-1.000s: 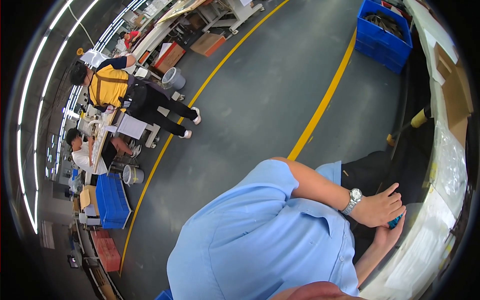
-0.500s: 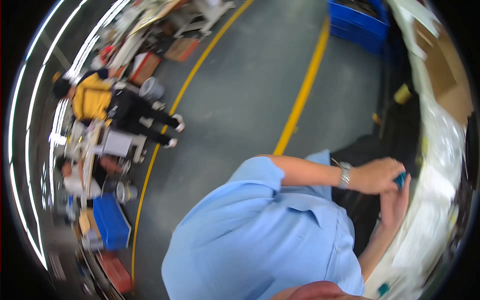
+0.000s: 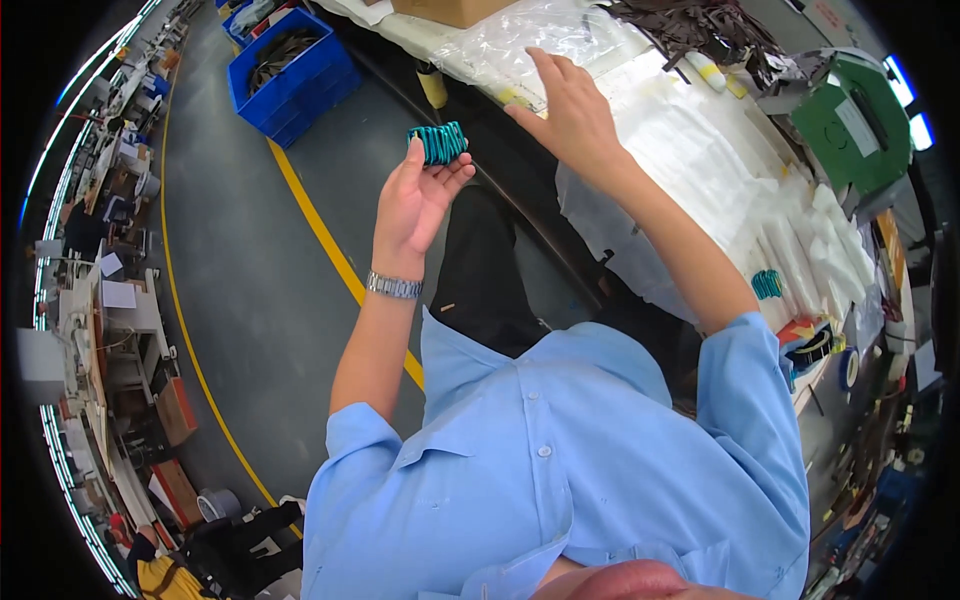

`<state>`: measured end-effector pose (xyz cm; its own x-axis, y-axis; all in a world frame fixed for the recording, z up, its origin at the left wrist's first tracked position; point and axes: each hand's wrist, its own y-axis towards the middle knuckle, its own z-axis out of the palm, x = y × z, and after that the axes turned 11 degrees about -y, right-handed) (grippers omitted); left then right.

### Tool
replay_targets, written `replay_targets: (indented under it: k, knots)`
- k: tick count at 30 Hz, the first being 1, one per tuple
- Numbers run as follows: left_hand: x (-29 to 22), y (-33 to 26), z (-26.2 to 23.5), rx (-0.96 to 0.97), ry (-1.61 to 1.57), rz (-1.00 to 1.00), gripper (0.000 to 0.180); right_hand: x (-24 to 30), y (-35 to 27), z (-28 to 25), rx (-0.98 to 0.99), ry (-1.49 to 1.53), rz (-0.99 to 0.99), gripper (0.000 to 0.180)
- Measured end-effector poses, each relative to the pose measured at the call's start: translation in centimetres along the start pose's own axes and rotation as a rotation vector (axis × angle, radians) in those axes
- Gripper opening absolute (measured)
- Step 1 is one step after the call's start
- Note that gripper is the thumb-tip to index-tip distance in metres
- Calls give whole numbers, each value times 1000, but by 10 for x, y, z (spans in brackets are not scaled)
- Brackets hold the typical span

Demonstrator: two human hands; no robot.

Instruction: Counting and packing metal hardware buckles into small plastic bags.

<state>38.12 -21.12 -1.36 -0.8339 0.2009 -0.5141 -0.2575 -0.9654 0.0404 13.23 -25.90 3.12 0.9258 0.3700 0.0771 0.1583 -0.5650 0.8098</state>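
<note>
A stacked bundle of thin teal bands (image 3: 440,144) rests on the fingers of my left hand (image 3: 412,205), with the thumb closed against its near side. This hand is raised over the floor, left of the table edge, and a metal watch circles its wrist. My right hand (image 3: 578,118) is over the table with its fingers stretched and the thumb apart, holding nothing. Below it on the table lies white translucent sheeting (image 3: 680,190). A second teal bundle (image 3: 767,285) lies farther right on the table, beside my right upper arm.
Blue crates (image 3: 310,85) stand on the floor at the far left. The table (image 3: 440,40) carries a cardboard box (image 3: 455,8), dark brown strips (image 3: 700,35), a green machine (image 3: 848,125) and rolled clear plastic (image 3: 830,245). Another person (image 3: 165,578) is at the lower left.
The view has turned toward the table. My hands, together at the teal bundle before, are now apart: the left keeps the bundle, and the right has let go and spread over the table.
</note>
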Motion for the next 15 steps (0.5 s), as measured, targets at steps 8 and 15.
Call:
replay_targets:
  k: [8,15]
  knots:
    - [-25,101,-10,-9,185,-5,42,-58,52,113,439,-165,96,38]
    - [-41,198,-12,117,585,-51,41,-54,70,104,502,26,279,32]
